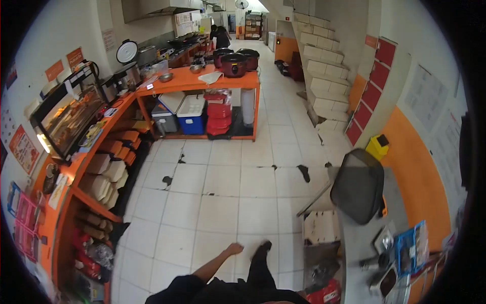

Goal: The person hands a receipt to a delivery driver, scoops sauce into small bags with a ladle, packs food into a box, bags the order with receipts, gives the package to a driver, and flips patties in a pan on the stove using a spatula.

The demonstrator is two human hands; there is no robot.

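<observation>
My left hand [234, 249] hangs over the white tiled floor [217, 213] at the lower middle, at the end of my bare forearm. Its fingers look curled together, and nothing shows in them. It touches nothing; my dark shoe [266, 247] is just to its right. My right hand is out of view.
An orange counter [73, 175] with a glass food warmer [71, 114] runs along the left. Ahead, an orange table [187, 78] bears red cookers [233, 65]. A grey table [354, 243] stands right, stairs [324, 76] beyond. A person [220, 38] stands far back.
</observation>
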